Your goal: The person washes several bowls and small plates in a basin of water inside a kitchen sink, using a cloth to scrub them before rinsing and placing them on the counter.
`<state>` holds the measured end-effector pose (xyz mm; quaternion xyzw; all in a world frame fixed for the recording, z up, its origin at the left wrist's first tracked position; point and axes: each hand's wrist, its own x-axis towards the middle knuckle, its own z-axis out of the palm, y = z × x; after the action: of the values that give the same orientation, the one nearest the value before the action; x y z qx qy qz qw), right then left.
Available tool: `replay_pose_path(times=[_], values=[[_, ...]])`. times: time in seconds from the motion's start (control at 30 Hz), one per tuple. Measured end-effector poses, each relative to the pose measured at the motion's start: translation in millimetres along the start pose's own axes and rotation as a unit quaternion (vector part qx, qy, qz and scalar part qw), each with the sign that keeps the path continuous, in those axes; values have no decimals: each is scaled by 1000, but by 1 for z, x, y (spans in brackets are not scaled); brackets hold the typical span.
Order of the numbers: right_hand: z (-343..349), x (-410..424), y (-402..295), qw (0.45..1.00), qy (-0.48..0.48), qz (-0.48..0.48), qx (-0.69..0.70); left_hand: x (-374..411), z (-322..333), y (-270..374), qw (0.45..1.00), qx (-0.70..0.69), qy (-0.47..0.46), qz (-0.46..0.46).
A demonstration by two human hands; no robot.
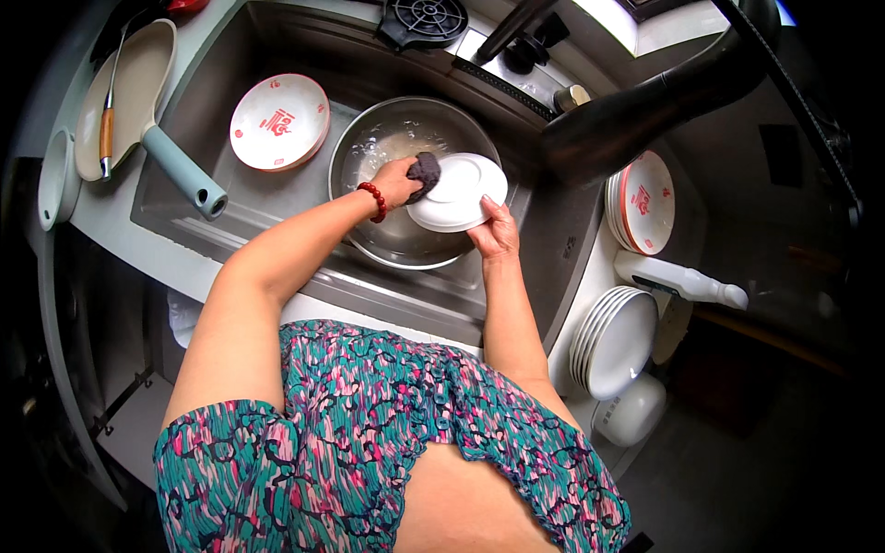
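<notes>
My left hand (pixel 395 183), with a red bead bracelet at the wrist, grips a dark scrubbing cloth (pixel 424 177) against the underside of a white plate (pixel 458 200). The plate is tilted, its foot ring facing up, and my right hand (pixel 498 231) holds its lower right edge with the thumb on top. Both hands are over a round metal basin (pixel 356 238) with water in it, which stands in a dark sink (pixel 321 280). Left of the basin, in the sink, lies a small stack of white plates (pixel 280 122) with red rims and red patterns.
A pan (pixel 148 104) with a blue-grey handle overhangs the sink's left edge. The black faucet (pixel 608 124) reaches in from the upper right. On the right counter stand patterned plates (pixel 648 202), a white bottle (pixel 681 280), plain plates (pixel 622 345) and a white bowl (pixel 630 411).
</notes>
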<state>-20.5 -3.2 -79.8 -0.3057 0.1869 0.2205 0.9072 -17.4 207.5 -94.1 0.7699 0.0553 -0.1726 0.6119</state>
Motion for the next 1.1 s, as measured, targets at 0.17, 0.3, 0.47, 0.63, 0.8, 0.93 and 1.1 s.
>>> replay_pose_path(times=[0.17,0.3,0.47,0.63,0.8,0.93,1.1], values=[[14,-2,4,991,-120,36,-44,-11,25,31,985,-85,-67,131],[33,-13,13,985,-101,68,-124,-20,47,54,938,210,53,271],[42,-21,9,978,-128,59,-154,-7,35,78,931,248,107,245],[53,-28,0,978,-154,70,-123,21,22,86,960,117,221,126],[62,-36,-3,980,-150,42,-122,27,-13,51,969,-83,201,-118],[76,-22,16,983,-127,33,-124,28,-2,-26,932,-134,221,-252],[54,1,31,981,-102,-17,-162,5,22,19,865,-344,42,-363]])
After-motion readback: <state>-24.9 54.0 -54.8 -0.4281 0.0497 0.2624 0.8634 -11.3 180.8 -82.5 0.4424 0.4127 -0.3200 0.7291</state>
